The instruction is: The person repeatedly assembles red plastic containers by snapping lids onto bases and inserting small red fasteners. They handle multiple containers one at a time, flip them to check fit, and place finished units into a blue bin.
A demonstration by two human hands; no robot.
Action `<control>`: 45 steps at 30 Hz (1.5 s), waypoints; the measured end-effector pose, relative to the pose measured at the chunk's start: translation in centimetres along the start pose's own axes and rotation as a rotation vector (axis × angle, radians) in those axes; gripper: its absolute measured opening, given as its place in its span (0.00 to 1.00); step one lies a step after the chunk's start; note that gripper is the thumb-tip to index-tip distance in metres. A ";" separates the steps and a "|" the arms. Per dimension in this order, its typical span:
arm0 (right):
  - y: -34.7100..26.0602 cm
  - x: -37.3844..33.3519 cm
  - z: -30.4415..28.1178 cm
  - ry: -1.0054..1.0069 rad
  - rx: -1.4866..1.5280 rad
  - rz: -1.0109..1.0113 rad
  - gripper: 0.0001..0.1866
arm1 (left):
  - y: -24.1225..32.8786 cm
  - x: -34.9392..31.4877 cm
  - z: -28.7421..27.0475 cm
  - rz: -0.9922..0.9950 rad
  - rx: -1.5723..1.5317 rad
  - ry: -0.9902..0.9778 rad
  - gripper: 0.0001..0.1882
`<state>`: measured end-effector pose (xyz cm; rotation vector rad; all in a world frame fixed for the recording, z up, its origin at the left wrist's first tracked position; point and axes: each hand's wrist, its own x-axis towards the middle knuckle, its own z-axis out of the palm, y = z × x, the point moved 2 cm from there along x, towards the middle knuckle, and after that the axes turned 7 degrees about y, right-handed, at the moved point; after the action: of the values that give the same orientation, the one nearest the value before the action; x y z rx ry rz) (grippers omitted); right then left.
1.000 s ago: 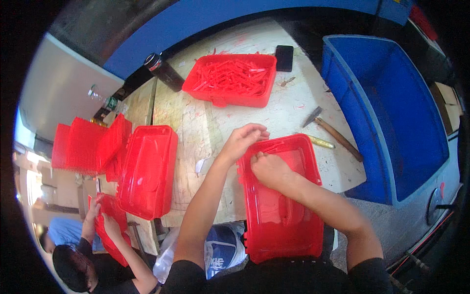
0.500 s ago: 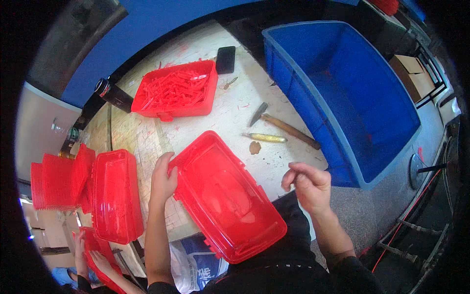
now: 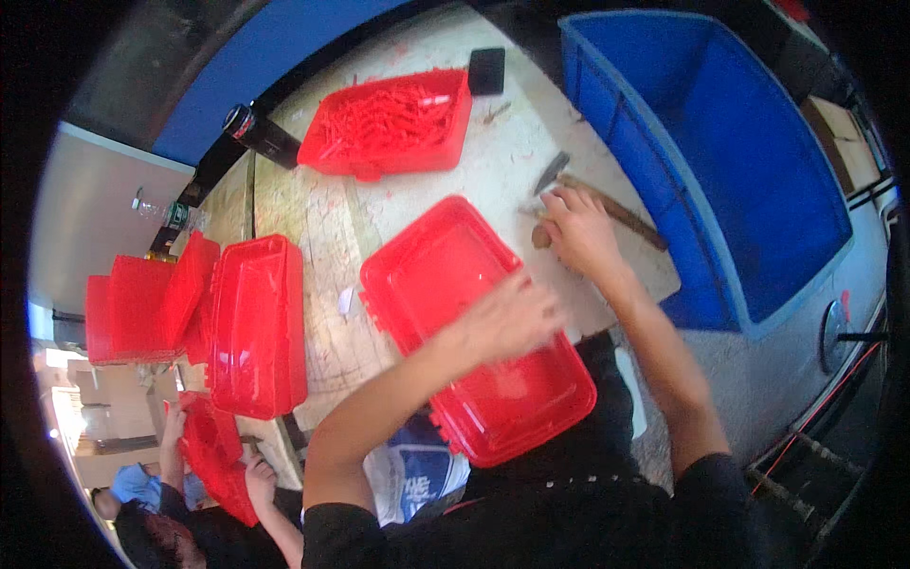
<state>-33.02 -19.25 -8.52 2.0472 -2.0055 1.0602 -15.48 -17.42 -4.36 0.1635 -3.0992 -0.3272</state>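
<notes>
Central container [image 3: 431, 237], red; box [image 3: 417, 162] and strips [image 3: 379, 116] at 11 o'clock, red; bin [image 3: 654, 185] at 2 o'clock, blue with a paler rim; phone [image 3: 487, 71] at 12 o'clock, black; hammer handle [image 3: 633, 220], brown; surface [image 3: 334, 223], off-white, marked with red.

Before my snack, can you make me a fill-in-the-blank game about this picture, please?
1. The left hand is over a box coloured ____.
2. The wooden handle by the right hand belongs to a ____.
3. Left or right? The phone lies to the ____ of the tub of strips.
4. The big bin is coloured ____.

Missing words: red; hammer; right; blue.
</notes>
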 end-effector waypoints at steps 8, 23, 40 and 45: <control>1.3 -4.2 -2.6 0.083 0.147 0.298 0.14 | -9.8 -8.2 -2.7 -0.897 0.163 0.176 0.18; -1.9 -4.5 -3.3 -0.510 0.736 0.744 0.17 | -9.2 -1.5 -0.2 -0.659 0.042 0.465 0.15; -3.2 -3.8 -1.2 -0.596 0.910 0.925 0.19 | -8.5 -1.5 0.4 -0.675 0.035 0.413 0.15; -3.1 -5.3 -2.6 -0.667 0.926 0.950 0.18 | -8.5 -1.4 0.4 -0.686 0.067 0.409 0.14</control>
<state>-30.74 -13.02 -8.04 1.8426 -3.5382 1.9203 -13.22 -25.46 -6.56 1.1388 -2.5509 -0.1618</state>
